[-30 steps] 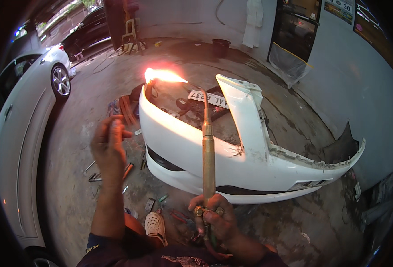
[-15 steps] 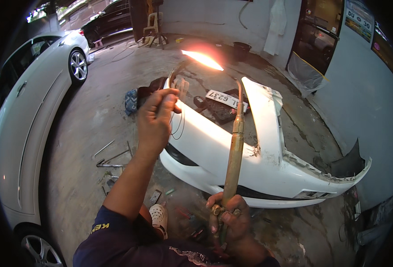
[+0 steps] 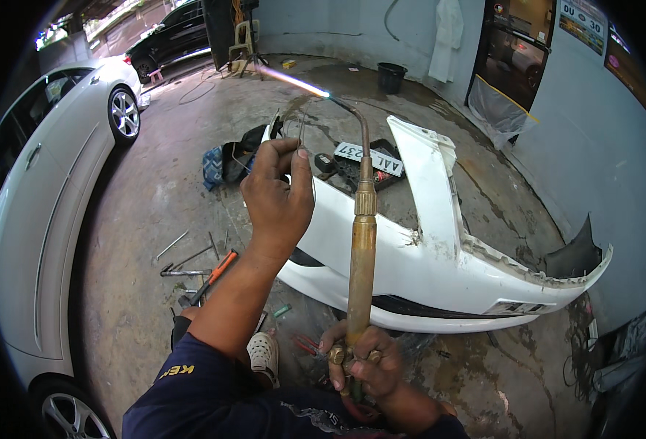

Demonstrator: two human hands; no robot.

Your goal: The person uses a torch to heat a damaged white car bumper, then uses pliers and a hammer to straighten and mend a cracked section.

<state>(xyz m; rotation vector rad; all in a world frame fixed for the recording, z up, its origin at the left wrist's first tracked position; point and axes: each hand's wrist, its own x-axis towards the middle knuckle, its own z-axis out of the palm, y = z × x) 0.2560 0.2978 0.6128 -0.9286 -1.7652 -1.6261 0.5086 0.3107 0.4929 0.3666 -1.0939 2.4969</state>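
My right hand grips a brass gas torch low down, its fingers at the valve knobs. The torch stands upright, and its bent copper tip points to the upper left. A narrow flame, blue-white at the nozzle and pinkish farther out, burns from it. Beside the torch, my left hand is raised with thumb and fingers pinching a thin wire. The wire's upper end sticks up below the flame, apart from it. Behind both hands a white car bumper lies on the floor.
A licence plate lies on a black tray beyond the bumper. An orange-handled hammer and metal rods are on the floor at left. A white car stands farther left; a black bucket is near the back wall.
The flame has turned from a wide orange blaze into a thin blue-white jet. The torch tip has swung left and up. My left hand has shifted right, closer to the torch.
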